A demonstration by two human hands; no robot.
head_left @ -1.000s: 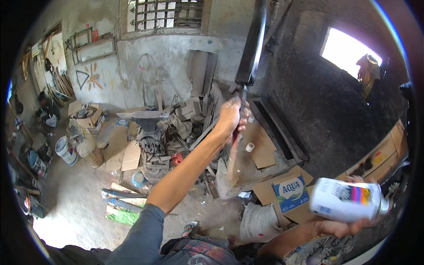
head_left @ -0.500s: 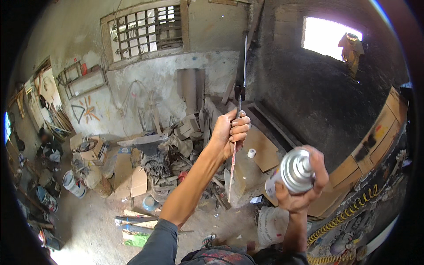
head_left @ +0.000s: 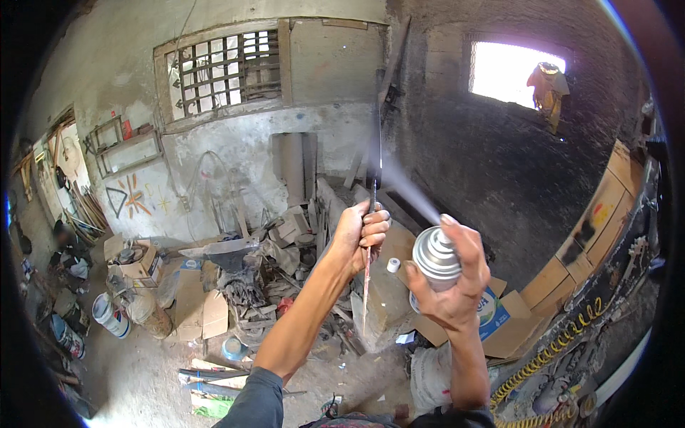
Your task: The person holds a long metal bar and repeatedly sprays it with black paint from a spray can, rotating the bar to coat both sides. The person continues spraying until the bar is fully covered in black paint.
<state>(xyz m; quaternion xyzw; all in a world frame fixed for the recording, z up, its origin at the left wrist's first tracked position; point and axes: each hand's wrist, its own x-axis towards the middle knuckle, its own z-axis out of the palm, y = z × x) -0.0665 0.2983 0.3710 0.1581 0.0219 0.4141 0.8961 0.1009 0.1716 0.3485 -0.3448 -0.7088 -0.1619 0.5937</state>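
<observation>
My left hand (head_left: 360, 232) is raised in front of me and grips a long thin metal blade (head_left: 374, 171) upright, its dark upper part rising toward the wall and its pointed lower end (head_left: 365, 299) hanging below my fist. My right hand (head_left: 453, 282) holds a silver spray can (head_left: 434, 258) just to the right of the blade, forefinger pressed on the nozzle. A pale mist (head_left: 407, 189) streams from the can up and left onto the blade.
Below lies a cluttered workshop floor: an anvil on a stump (head_left: 228, 260), cardboard boxes (head_left: 492, 314), paint buckets (head_left: 108, 314), scrap metal and planks (head_left: 207, 378). A barred window (head_left: 221, 68) is in the far wall, and a bright opening (head_left: 514, 71) is in the sooty right wall. A yellow coiled hose (head_left: 549, 357) lies at right.
My right hand has brought the can up from low right to beside the blade, and spray now comes out. The left hand keeps the blade upright, and my view has tilted upward.
</observation>
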